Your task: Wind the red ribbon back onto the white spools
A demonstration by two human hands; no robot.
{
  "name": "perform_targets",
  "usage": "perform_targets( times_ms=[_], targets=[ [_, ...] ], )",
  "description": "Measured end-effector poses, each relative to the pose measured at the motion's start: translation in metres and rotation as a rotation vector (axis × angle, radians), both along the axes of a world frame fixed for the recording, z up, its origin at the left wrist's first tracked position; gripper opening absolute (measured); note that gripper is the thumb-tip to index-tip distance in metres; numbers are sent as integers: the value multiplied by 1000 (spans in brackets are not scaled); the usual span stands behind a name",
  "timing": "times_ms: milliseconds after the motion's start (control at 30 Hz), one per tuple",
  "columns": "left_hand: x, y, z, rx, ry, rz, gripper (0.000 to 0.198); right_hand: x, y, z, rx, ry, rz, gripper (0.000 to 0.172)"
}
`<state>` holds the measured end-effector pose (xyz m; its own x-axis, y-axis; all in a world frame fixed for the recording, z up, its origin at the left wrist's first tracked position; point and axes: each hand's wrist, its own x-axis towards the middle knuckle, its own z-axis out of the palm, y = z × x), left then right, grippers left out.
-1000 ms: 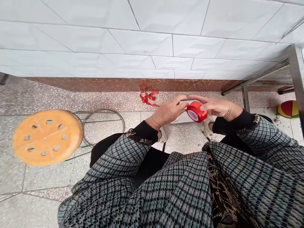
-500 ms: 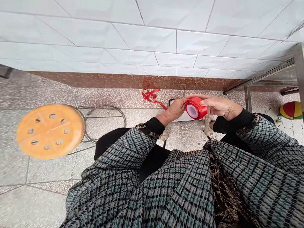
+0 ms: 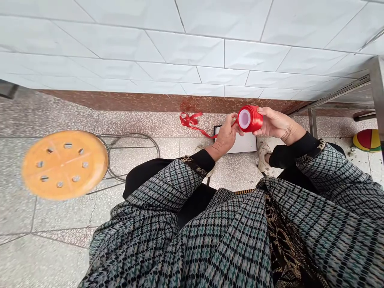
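A spool of glossy red ribbon (image 3: 249,119) sat in the air above the floor, gripped by the right hand (image 3: 277,126), whose fingers curled around its far rim and whose thumb pressed against its right side. The spool's pale hollow core faced the left and upward. The left hand (image 3: 226,138) was just beside it, its fingertips (image 3: 233,120) reaching to the spool's near edge. A strand of ribbon (image 3: 210,135) ran from behind those fingers down to the left, then up to a loose red tangle (image 3: 189,120) on the floor. The fingers hid where the strand left the spool, so it was hard to say whether they pinched the ribbon or only brushed it.

Below the hands lay a flat white rectangular board (image 3: 241,145) with a dark edge, partly covered by the left hand. A pale shoe (image 3: 263,158) showed beside it, partly cut off by the right cuff. The person's checked woven jacket (image 3: 234,244) filled the lower frame, with black cuffs (image 3: 204,160) at the wrists.

The speckled terrazzo floor (image 3: 141,148) held a round orange stool seat (image 3: 64,165) pierced with small holes, on a wire frame (image 3: 129,156). White glazed wall tiles (image 3: 180,48) rose above a reddish-brown stone skirting (image 3: 168,102). A striped ball (image 3: 366,141) and a metal table frame (image 3: 312,124) stood at the right edge.
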<state>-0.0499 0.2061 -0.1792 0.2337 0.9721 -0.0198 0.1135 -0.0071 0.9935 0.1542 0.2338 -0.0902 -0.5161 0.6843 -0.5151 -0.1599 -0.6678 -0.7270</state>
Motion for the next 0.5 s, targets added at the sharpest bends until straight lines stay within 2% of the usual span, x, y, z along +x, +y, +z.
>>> perform_targets(
  times_ms=[233, 500],
  targets=[
    [0, 10, 1, 2, 61, 162, 12, -4, 8, -12, -10, -17, -183, 49],
    [16, 4, 4, -384, -238, 121, 7, -5, 17, -17, 33, -31, -328, 44]
  ],
)
